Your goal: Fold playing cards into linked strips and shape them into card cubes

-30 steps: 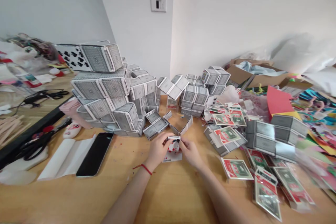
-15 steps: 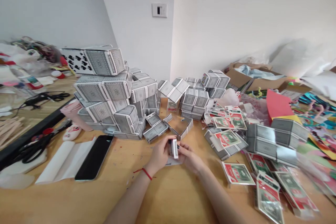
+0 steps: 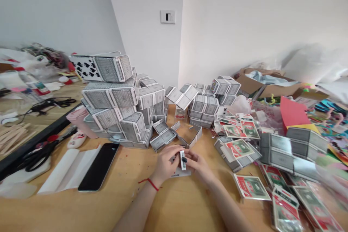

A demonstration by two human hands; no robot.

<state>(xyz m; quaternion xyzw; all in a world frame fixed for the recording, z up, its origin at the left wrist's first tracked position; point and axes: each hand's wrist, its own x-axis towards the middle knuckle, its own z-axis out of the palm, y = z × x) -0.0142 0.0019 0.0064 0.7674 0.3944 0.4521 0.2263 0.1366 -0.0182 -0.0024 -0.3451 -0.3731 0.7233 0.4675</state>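
Between both hands, near the middle of the table, is a playing card (image 3: pixel 183 160) seen nearly edge-on, with a narrow white-bordered strip facing me; it looks folded. My left hand (image 3: pixel 168 165), with a red string at the wrist, closes on its left side. My right hand (image 3: pixel 196 165) pinches it from the right, a dark-nailed finger lying on the strip. Below the hands a flat card (image 3: pixel 181 172) rests on the table, partly covered. Just beyond stand a bent strip of joined cards (image 3: pixel 191 138) and a small folded-card piece (image 3: pixel 163 136).
Stacked blocks of folded cards (image 3: pixel 123 96) rise at the left, more blocks (image 3: pixel 203 105) behind. Red-and-green card packs (image 3: pixel 252 187) lie at the right beside joined card panels (image 3: pixel 277 145). A phone (image 3: pixel 99 166), black scissors (image 3: pixel 40 154) and an open cardboard box (image 3: pixel 268 87) are around.
My right fingers have shifted onto the front of the card, and its strip now faces me more. My left hand has turned slightly over it. The whole view has shifted a little.
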